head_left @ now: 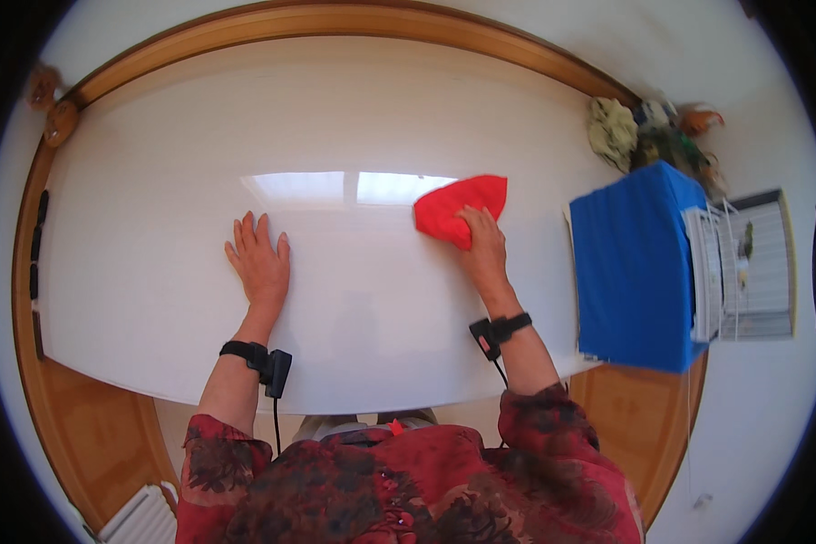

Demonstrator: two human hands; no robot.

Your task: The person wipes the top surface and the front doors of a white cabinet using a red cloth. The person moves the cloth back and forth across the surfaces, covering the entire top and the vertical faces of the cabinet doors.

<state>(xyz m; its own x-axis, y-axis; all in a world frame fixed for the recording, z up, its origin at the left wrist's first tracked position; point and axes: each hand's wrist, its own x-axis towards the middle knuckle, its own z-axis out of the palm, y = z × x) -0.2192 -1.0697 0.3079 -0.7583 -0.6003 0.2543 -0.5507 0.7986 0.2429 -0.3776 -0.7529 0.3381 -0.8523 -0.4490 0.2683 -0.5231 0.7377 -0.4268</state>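
My right hand (484,248) is on a bright red cloth (459,204), right of the middle of the glossy white tabletop (353,285). Its fingers bend over the cloth's right part, and the palm side is hidden. The cloth is bunched and comes to a point at its upper right. Farther left, my left hand (261,262) rests palm down on the bare white surface, fingers apart, holding nothing. Both wrists wear black straps with small black devices and cables.
A blue cloth-covered box (636,272) stands at the right edge, beside a white wire rack (727,272). Bunched bags (612,132) lie in the back right corner. Brown objects (61,122) sit at the far left corner. A wooden rim (326,20) borders the back.
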